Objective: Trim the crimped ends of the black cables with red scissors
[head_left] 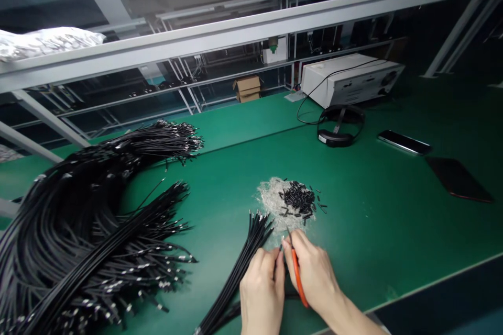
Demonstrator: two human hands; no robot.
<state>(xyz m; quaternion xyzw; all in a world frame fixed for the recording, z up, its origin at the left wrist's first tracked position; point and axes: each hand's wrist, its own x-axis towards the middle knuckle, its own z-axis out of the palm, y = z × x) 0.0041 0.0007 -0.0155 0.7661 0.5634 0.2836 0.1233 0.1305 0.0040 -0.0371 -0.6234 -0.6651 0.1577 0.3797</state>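
Worktop [353,209] green reached a slanting front edge at lower right, with a broad stretch between the right hand [310,267] and the phone [404,142], while heaped black cables [43,235] crowded the left side. The left hand [261,282] pinched a thin black cable [280,247] just beside the orange-handled tool [297,277] gripped in the right. Beyond them, short black pieces [299,199] lay piled on translucent scraps [271,193]. A pale rail [251,27] crossed the dim room.
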